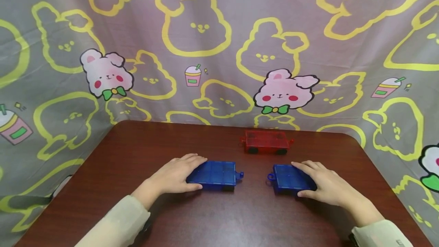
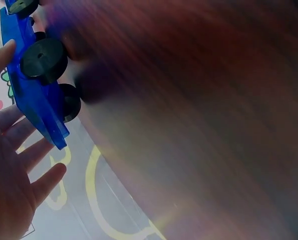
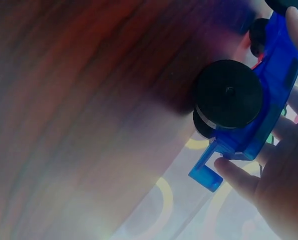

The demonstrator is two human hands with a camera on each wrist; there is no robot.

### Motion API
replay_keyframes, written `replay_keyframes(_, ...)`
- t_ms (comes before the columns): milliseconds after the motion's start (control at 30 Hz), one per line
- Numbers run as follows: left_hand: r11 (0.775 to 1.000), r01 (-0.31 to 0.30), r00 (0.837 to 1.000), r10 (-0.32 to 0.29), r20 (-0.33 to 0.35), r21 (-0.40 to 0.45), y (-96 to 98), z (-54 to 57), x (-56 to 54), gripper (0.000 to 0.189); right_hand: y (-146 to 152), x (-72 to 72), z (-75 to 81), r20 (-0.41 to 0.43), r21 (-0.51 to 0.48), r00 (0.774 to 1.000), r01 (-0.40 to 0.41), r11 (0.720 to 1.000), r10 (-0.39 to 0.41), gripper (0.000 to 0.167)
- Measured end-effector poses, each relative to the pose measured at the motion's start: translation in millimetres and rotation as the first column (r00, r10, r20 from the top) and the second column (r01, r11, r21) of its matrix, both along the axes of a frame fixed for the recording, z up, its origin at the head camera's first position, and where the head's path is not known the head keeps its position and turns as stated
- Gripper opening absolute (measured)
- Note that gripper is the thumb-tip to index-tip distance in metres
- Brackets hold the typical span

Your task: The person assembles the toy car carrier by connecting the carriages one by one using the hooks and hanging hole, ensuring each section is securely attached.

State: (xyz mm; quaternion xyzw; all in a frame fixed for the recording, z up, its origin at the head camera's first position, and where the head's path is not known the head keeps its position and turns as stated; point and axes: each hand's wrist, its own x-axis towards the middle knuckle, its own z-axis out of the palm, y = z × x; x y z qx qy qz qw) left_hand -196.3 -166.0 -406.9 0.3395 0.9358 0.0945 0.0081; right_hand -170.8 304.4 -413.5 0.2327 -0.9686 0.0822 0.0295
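Two translucent blue toy wagon bases with black wheels stand on the table, apart, with a gap between their facing ends. My left hand [image 1: 173, 174] grips the left blue wagon base [image 1: 219, 172] by its outer end, thumb along the near side and fingers over the far side. A small hook sticks out from that wagon's right end. With thumb and fingers, my right hand [image 1: 327, 184] holds the right blue wagon base [image 1: 289, 177], whose ring [image 1: 271, 177] points left. The left wrist view shows black wheels [image 2: 44, 60] beneath one; a large wheel [image 3: 228, 95] fills the right wrist view.
A translucent red wagon base [image 1: 266, 140] stands behind the blue pair, with a coupling at each end. The brown wooden table [image 1: 219, 220] has rounded back corners. A grey curtain [image 1: 144, 33] with rabbit drawings hangs behind and along both sides.
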Motion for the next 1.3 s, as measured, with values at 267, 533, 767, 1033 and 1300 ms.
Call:
replay_keyframes(267,1.000,-0.010,1.000,0.009,0.025,0.022,4.5,-2.3,2.2,0.076,-5,2.2,0.8,0.042,-0.047,0.999,-0.020,0.999,0.022,0.084)
replay_keyframes(533,1.000,-0.006,0.998,0.006,0.060,0.002,6.8,-0.3,-3.1,0.078,-12,1.2,1.7,0.050,-0.051,0.998,-0.025,0.998,0.028,0.084)
replay_keyframes(767,1.000,-0.019,0.991,0.017,0.133,0.013,8.3,5.7,-5.0,0.079,-21,0.6,4.3,0.043,-0.057,0.999,-0.012,0.998,0.014,0.085)
replay_keyframes(1033,0.997,-0.012,0.985,0.000,0.171,0.072,7.4,6.3,-9.8,0.080,-31,-2.0,6.5,0.026,-0.066,1.000,-0.011,0.998,0.013,0.086)
replay_keyframes(1300,0.996,-0.025,0.980,0.009,0.196,0.081,6.3,5.8,-10.3,0.082,-46,-6.7,8.5,0.006,-0.089,1.000,-0.023,0.996,0.024,0.086)
